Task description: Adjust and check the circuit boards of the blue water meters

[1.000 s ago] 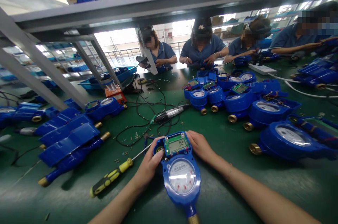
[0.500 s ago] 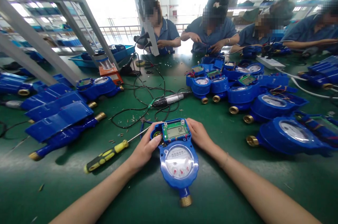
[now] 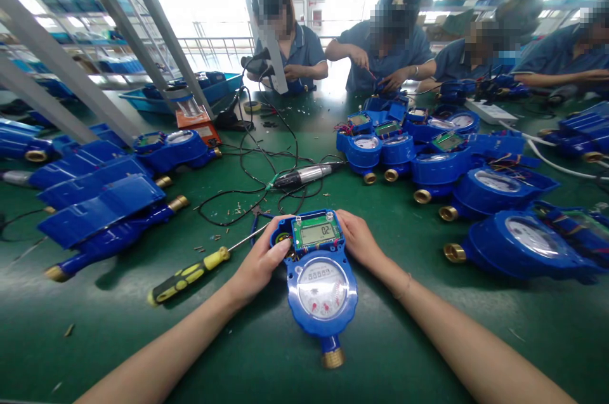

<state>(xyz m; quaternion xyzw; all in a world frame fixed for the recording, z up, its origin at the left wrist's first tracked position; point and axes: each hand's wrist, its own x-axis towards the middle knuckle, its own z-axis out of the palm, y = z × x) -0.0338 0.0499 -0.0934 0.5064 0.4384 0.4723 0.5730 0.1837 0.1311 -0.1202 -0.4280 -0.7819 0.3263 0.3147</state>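
Note:
Between my hands lies a blue water meter (image 3: 322,290), its round dial toward me and its brass threaded end pointing down the view. Its top compartment is uncovered and shows a green circuit board with a lit display (image 3: 316,234). My left hand (image 3: 264,258) grips the compartment's left side, thumb over the rim near some wires. On the other side my right hand (image 3: 362,239) is closed around the right wall, its fingertips hidden behind the housing. A yellow and black screwdriver (image 3: 190,276) rests left of my left hand, its shaft tip reaching behind that hand.
An electric screwdriver (image 3: 307,177) with tangled black cable lies beyond the meter, among scattered small screws. More blue meters (image 3: 514,242) crowd the right side, and others (image 3: 109,214) the left. Co-workers (image 3: 380,52) sit across the green table (image 3: 228,353). Grey posts rise at left.
The view has shifted slightly. My hands keep the same hold on the water meter. Across the table, a co-worker's hands have moved a little.

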